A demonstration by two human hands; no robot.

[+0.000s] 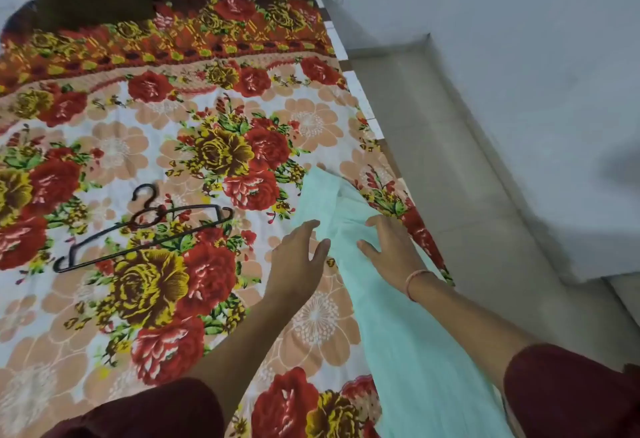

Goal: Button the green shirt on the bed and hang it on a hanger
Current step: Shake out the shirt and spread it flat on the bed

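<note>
Green shirt (394,333) on bed (114,146); left hand (298,254), right hand (391,247) spread flat on it; hanger (145,226) apart

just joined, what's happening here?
A person stands over a bed with a floral sheet, both hands on a pale green shirt that lies along the bed's right edge. The left hand and right hand rest open and flat near the shirt's upper end, not gripping. A dark hanger lies untouched on the sheet to the left. Whether any buttons are done cannot be seen.
</note>
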